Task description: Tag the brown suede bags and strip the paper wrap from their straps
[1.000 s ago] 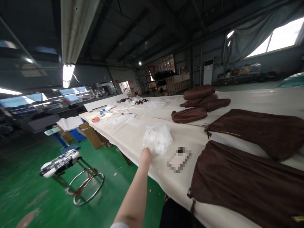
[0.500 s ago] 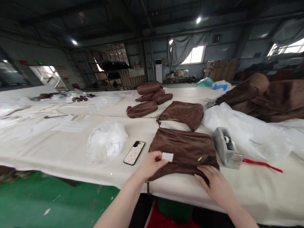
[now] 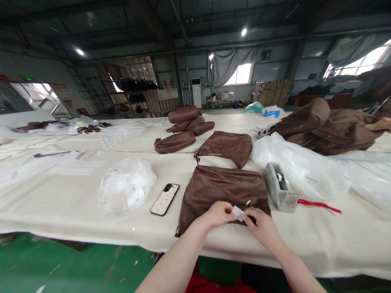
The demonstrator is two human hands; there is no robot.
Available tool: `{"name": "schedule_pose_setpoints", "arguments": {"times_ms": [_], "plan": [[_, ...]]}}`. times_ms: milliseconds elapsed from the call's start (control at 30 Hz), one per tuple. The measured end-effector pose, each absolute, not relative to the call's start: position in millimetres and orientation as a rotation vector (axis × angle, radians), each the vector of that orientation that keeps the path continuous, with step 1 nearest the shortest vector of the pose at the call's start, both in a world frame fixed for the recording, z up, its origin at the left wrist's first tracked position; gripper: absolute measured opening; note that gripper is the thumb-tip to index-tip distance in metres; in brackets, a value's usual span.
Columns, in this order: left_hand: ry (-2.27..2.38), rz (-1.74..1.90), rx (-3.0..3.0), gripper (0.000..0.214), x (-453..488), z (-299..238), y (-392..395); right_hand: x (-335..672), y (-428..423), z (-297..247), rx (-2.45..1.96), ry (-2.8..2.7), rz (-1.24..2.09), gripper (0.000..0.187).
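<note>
A flat brown fabric bag (image 3: pixel 220 189) lies on the cream table (image 3: pixel 76 195) in front of me. Over its near edge my left hand (image 3: pixel 218 213) and my right hand (image 3: pixel 262 226) meet, both pinching a small white tag (image 3: pixel 237 212) between their fingertips. A small gold fitting (image 3: pixel 248 202) shows on the bag just above the tag. A phone (image 3: pixel 164 199) in a patterned case lies left of the bag, and a crumpled clear plastic bag (image 3: pixel 126 187) of white pieces sits further left.
A grey tape dispenser (image 3: pixel 277 188) with a red strip (image 3: pixel 319 204) stands right of the bag. More brown bags (image 3: pixel 226 147) and rolls (image 3: pixel 185 114) lie behind; a brown pile (image 3: pixel 330 126) on clear plastic sheeting (image 3: pixel 302 167) fills the right. Green floor (image 3: pixel 61 264) lies below the table edge.
My view swung right from the plastic bag to the brown bag. My left hand brought the white tag over the bag's near edge, and my right hand came up to pinch it too.
</note>
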State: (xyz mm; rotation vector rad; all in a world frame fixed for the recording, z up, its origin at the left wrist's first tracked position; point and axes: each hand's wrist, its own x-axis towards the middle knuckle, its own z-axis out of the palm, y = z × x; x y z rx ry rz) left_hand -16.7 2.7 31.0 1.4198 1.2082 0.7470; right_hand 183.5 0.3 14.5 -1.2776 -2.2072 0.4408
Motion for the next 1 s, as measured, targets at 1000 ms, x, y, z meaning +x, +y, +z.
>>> {"name": "schedule_pose_setpoints", "arguments": {"times_ms": [1000], "plan": [[1.282, 0.850, 1.063, 0.009, -11.4, 18.1, 13.8, 179.8, 52.9, 5.0, -1.800, -2.168, 0.282, 0.010]]}}
